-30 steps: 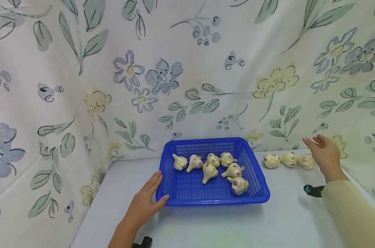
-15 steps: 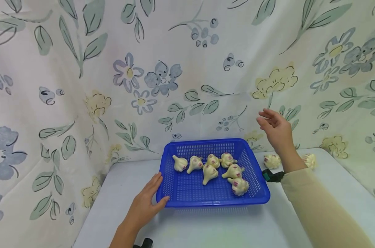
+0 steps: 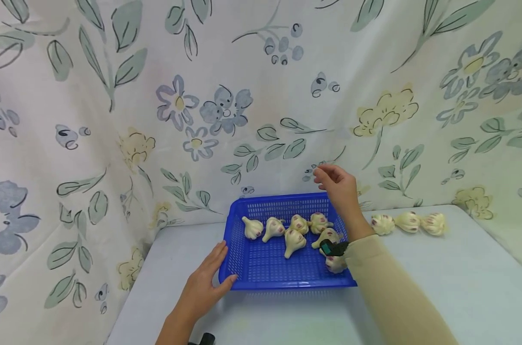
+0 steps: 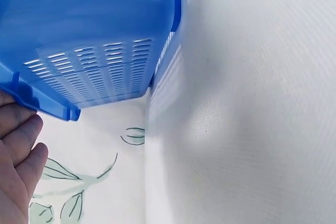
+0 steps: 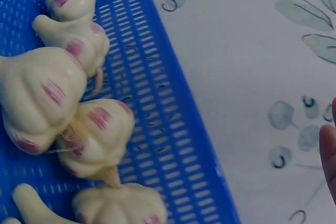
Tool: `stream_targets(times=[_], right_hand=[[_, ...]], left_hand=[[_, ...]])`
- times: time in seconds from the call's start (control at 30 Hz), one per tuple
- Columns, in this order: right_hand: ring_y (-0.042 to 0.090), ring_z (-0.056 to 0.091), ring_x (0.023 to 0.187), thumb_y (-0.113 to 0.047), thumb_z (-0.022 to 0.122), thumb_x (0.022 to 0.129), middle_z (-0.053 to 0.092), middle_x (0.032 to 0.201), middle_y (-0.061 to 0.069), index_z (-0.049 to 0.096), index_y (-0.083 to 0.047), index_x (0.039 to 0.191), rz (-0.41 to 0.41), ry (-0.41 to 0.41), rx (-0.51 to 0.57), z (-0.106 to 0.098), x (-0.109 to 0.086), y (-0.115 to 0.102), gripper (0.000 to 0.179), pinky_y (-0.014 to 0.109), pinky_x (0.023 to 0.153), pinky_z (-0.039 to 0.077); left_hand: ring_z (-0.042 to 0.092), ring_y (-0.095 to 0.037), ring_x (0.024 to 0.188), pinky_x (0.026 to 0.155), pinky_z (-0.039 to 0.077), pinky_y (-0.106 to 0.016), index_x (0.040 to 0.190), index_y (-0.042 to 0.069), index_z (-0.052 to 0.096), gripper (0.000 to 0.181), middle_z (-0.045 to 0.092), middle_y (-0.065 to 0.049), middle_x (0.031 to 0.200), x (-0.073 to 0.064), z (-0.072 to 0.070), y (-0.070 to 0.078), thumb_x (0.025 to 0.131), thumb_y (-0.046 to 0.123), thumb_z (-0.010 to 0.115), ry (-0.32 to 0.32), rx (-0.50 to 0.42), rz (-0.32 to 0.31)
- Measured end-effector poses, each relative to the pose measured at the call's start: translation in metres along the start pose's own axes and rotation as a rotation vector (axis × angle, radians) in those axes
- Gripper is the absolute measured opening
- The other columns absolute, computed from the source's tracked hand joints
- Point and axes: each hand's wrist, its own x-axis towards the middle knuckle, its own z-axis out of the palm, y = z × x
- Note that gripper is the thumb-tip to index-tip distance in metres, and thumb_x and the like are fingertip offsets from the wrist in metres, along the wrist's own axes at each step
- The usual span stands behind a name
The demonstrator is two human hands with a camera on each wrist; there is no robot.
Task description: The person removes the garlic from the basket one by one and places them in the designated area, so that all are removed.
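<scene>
Where the left hand (image 3: 202,290) rests, nearest the person: fingers straight along the left rim, thumb spread apart at the near corner, nothing clamped. Item touched: blue slotted plastic basket (image 3: 282,286), rectangular, long axis left to right, reaching from the left hand to beneath the right arm.

Contents, to the right of the left hand: seven garlic bulbs (image 3: 294,239), ivory with purple streaks. Leftmost bulb (image 3: 253,230): neck pointing away and to the left. Central front bulb: neck toward the person. Lowest right bulb: partly hidden behind the black wrist device (image 3: 334,248).

Right hand (image 3: 340,189): raised over the basket's far right part, fingers loosely bent, thumb tip near them, no object visible between; whether the tips touch, cannot tell.

Governing relation, as judged: three loose garlic bulbs (image 3: 408,222) lie to the right of the right hand, outside the basket's right wall, on the white table (image 3: 468,287); the right hand is the nearer one. Row axis: left to right. Middle bulb: narrow end seemingly left, toward the basket; outer two, direction unclear.

Beyond both hands: floral-print cloth (image 3: 265,96), hanging as backdrop
</scene>
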Motion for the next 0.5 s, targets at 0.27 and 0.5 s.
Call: stream_targets(times=[0.27, 0.5], right_hand=[[0.035, 0.068, 0.097, -0.035, 0.064, 0.095, 0.07, 0.109, 0.017, 0.066, -0.004, 0.121, 0.136, -0.248, -0.124, 0.019, -0.001, 0.021, 0.04, 0.044, 0.083, 0.058], [0.034, 0.064, 0.107, -0.046, 0.066, 0.092, 0.068, 0.118, 0.013, 0.066, -0.011, 0.124, 0.212, -0.458, -0.382, 0.023, 0.002, 0.057, 0.048, 0.051, 0.088, 0.054]], left_hand=[[0.036, -0.023, 0.145, 0.108, 0.041, -0.052, 0.151, 0.019, 0.041, 0.074, 0.032, 0.006, 0.16, 0.0, 0.001, -0.003, 0.088, 0.042, 0.071, 0.034, 0.023, 0.048], [0.036, -0.024, 0.145, 0.108, 0.042, -0.052, 0.151, 0.017, 0.042, 0.073, 0.033, 0.004, 0.16, -0.001, 0.002, -0.004, 0.089, 0.047, 0.068, 0.039, 0.019, 0.069]])
